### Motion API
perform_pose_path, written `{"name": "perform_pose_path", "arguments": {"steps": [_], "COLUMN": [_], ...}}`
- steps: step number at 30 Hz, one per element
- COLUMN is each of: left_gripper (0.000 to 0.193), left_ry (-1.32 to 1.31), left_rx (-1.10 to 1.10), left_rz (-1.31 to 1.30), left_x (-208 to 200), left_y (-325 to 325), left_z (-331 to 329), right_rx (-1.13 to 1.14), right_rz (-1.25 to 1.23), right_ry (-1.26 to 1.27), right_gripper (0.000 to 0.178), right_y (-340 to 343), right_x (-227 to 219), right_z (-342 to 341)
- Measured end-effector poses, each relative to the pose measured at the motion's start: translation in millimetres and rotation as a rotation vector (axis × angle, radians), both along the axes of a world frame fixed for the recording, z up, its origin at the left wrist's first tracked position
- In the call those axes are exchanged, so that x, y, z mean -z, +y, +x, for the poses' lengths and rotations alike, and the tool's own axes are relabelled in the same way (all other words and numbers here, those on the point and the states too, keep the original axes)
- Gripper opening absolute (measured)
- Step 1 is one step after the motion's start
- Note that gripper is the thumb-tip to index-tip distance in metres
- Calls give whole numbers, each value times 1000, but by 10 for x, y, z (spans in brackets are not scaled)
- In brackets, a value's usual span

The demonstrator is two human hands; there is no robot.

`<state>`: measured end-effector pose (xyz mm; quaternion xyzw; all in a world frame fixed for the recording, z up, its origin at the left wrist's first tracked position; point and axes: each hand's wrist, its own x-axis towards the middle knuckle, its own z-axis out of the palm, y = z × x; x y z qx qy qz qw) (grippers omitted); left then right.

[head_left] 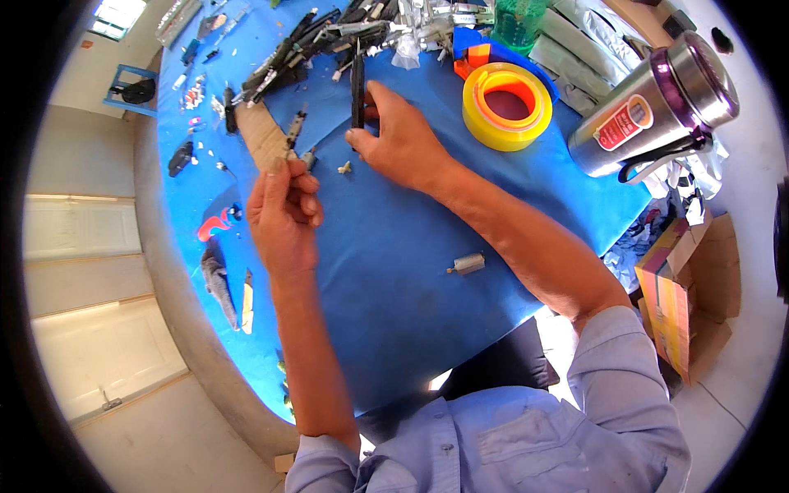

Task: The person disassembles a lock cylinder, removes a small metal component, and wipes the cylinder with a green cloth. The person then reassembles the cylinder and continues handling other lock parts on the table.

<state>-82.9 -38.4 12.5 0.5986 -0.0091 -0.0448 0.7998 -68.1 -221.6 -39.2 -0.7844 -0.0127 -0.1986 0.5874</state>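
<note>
Tape (509, 141) sits at far right on the cloth (386, 320); your left hand (282, 214) pinches a slim part (297, 127) while your right hand (403, 135) grips a black strip (357, 86).

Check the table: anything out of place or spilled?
A small silvery cylinder lies alone on the blue tabletop, right of centre, apart from the heaped dark parts. Small white bits also lie scattered at left, looking untidy.

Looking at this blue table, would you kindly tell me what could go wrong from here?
The right forearm might sweep away the small silvery cylinder lying beside it. The small pale bit near the right hand could get knocked aside. The slim black piece in its grip might slip.
</note>
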Motion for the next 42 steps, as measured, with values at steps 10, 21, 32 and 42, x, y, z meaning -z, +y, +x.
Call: {"name": "perform_pose_path", "arguments": {"steps": [10, 21, 32, 42], "left_gripper": [28, 35, 34, 31], "left_ry": [153, -11, 94, 252], "left_rx": [-92, 52, 97, 74], "left_rz": [291, 618, 391, 55], "left_x": [-359, 254, 182, -92], "left_y": [-125, -563, -513, -240], "left_z": [-1180, -2052, -2047, -2164], "right_rx": [86, 117, 423, 286], "right_rz": [74, 335, -192, -411], "right_ry": [-47, -173, 168, 124], "right_gripper": [26, 16, 15, 13], "right_y": [-72, -527, 187, 375], "right_x": [-277, -1063, 644, 844], "right_z": [-107, -2002, -4228, -4172]}}
